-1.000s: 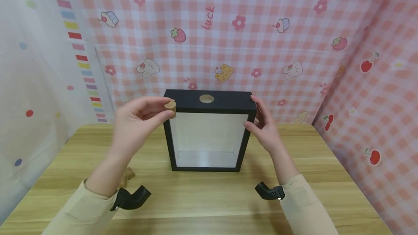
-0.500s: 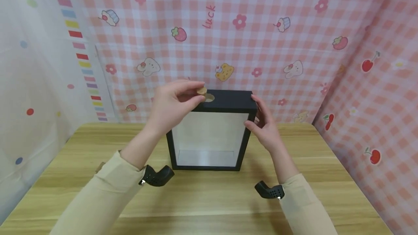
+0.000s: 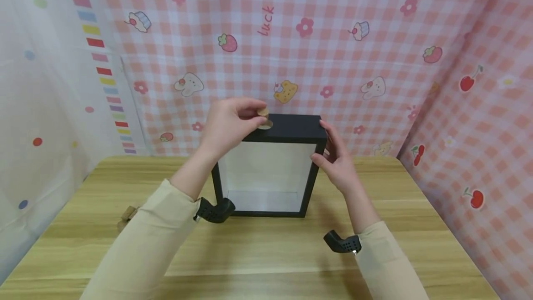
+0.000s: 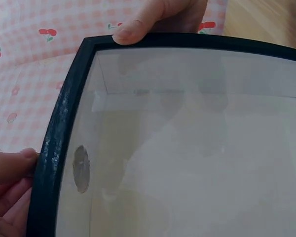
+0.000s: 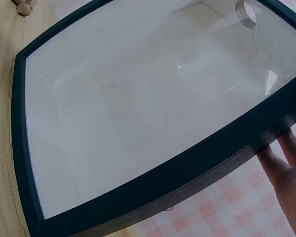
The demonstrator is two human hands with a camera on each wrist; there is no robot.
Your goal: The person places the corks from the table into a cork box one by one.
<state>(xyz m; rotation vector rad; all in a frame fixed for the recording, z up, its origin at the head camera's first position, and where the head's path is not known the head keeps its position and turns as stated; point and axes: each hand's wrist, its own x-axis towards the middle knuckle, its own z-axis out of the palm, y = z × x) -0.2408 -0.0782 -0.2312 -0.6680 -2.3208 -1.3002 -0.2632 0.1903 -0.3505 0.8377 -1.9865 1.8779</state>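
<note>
A black-framed box (image 3: 291,126) with a clear front and white inside stands upright on the table. In its top is a round hole (image 3: 266,125), also visible from inside in the left wrist view. Between thumb and fingers, my left hand (image 3: 231,124) pinches a small cork stopper (image 3: 263,112) just above the hole. The cork's lower part is hard to make out. My right hand (image 3: 339,161) grips the box's right upper side, thumb on the front frame and fingers behind.
Several small brown cork pieces (image 3: 128,213) lie on the wooden table (image 3: 258,253), left of the box beside my left sleeve. A pink checked curtain (image 3: 333,59) hangs close behind the box. Black wrist cameras (image 3: 216,209) stick out from both cuffs.
My left hand has carried the cork rightward from the box's upper left corner to the hole in the top. The right hand keeps its grip; the box stays put.
</note>
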